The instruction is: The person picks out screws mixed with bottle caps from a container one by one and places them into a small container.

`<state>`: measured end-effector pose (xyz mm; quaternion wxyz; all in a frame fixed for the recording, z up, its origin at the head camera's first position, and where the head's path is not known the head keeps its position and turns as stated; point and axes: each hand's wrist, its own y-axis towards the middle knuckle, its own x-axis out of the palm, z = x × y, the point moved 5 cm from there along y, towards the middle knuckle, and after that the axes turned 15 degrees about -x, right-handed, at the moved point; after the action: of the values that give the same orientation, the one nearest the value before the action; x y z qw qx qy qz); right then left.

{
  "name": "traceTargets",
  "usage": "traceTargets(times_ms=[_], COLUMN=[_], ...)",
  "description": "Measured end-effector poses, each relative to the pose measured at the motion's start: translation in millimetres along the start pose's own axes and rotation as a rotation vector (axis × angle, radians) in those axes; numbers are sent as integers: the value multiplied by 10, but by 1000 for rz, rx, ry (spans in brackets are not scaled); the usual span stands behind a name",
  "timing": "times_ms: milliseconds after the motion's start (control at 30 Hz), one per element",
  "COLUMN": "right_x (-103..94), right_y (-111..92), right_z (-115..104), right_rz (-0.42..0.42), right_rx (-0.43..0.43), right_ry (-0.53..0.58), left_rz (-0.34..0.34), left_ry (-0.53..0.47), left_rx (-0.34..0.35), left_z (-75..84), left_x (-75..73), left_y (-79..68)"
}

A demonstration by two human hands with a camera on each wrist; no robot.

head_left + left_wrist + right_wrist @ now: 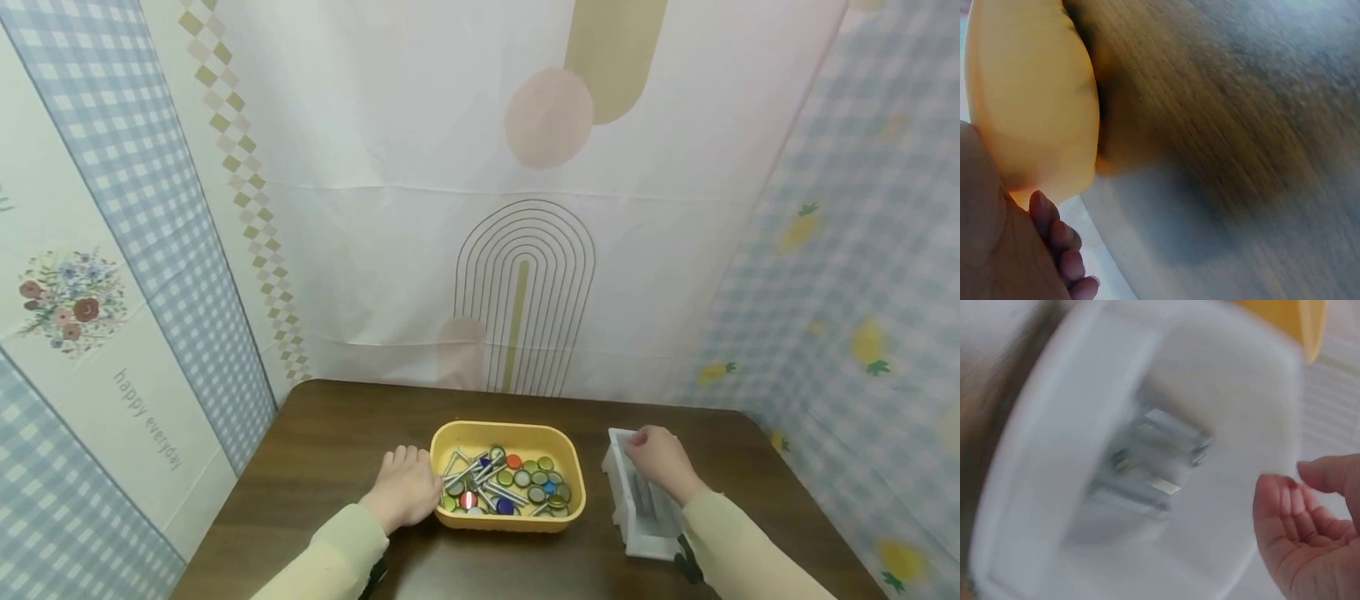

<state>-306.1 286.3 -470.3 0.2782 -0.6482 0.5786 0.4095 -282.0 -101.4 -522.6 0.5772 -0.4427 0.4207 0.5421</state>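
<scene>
Only hd cam: caps (539, 477) in tub (510, 523)

Yellow bin (510, 523) of mixed hardware, white bin (651, 547) to its right, well apart.

Yellow bin: upright, rounded corners, touched at its left end by the left hand (405, 486). Silvery bolts (505, 493) heaped loosely, mostly in the left half; round caps (539, 477) scattered among them, massed at right, in gold-green, red, orange and blue. White bin: upright, long sides running near to far, a few silvery pieces (1177, 432) seen blurred on its floor; right hand (663, 458) held over it, fingers curled.
</scene>
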Motion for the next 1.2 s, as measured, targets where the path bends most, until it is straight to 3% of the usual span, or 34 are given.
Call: traceTargets(times_ms=[133,267,533,700,900,1200], right_x=[71,225,586,852,1120,1246], right_y=[59,106,203,248,251,210], right_z=[-334,-609,-846,-923,-1071,-1220], right_rz=[6,-54,-220,-301,-324,-288], right_rx=[-34,-30,4,81,27,-25], right_ry=[104,253,545,709,618,495], left_rz=[112,190,132,118,96,63], left_ry=[42,64,102,105,103,115], left_rx=[61,100,99,86,86,66], left_z=[8,26,77,58,63,73], left_x=[-15,-53,-54,-6,-18,-58], left_y=[6,-4,-19,-8,-29,-61])
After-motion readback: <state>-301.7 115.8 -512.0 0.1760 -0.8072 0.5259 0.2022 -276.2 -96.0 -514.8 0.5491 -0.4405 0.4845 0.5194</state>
